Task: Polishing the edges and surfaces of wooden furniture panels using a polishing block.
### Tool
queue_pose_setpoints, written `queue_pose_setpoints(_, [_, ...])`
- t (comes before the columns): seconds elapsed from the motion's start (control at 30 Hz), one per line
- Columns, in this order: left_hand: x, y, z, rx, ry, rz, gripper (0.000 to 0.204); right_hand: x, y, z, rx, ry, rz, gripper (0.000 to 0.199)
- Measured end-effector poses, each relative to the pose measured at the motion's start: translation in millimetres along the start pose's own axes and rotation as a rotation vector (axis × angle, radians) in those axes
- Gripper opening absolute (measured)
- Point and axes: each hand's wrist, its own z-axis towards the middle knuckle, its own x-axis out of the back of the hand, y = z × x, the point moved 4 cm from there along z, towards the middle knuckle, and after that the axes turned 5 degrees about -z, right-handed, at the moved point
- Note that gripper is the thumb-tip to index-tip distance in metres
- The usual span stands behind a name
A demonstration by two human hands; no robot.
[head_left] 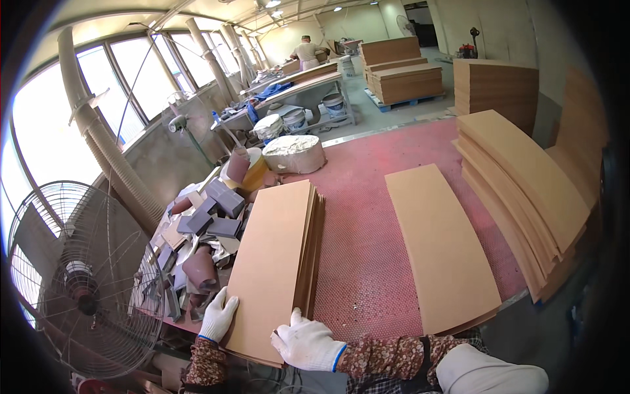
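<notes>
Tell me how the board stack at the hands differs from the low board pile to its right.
The board stack shows many uneven layers along its right side; the low board pile shows very few. The left hand and right hand touch the stack, neither the pile. Both are tan, long and flat-lying.

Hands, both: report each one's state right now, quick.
Left hand: open, at the left edge of the stack of tan boards.
Right hand: partly curled at its right edge; grip cannot be told.
</notes>
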Motion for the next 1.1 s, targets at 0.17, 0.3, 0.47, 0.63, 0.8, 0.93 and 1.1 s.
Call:
queue_pose_setpoints(0.17, [2,4,-6,-0.031,0.017,0.049,0.066,-38,3,7,-0.127,0.050,0.105,0.031])
queue_pose_setpoints(0.3, [2,8,-6,-0.069,0.025,0.219,0.066,-48,1,7,-0.099,0.125,0.066,0.034])
queue_pose_setpoints(0.47, [-10,30,-9,0.014,0.043,0.452,0.070,-28,8,-10,0.051,0.234,0.008,0.033])
queue_pose_setpoints(0.63, [-19,66,-56,-0.335,0.413,0.484,0.068,12,36,-100,-0.056,0.185,0.154,0.028])
queue_pose_setpoints(0.8, [-169,159,-139,-0.652,-0.095,0.076,0.079,33,76,-227,-0.507,0.375,0.223,0.035])
queue_pose_setpoints(0.93, [-284,166,-146,-0.569,-0.361,0.034,0.094,62,89,-304,-0.771,0.512,0.173,0.027])
queue_pose_setpoints(1.1, [-371,174,-127,-0.504,-0.407,-0.143,0.094,63,106,-393,-1.157,0.490,-0.093,0.029])
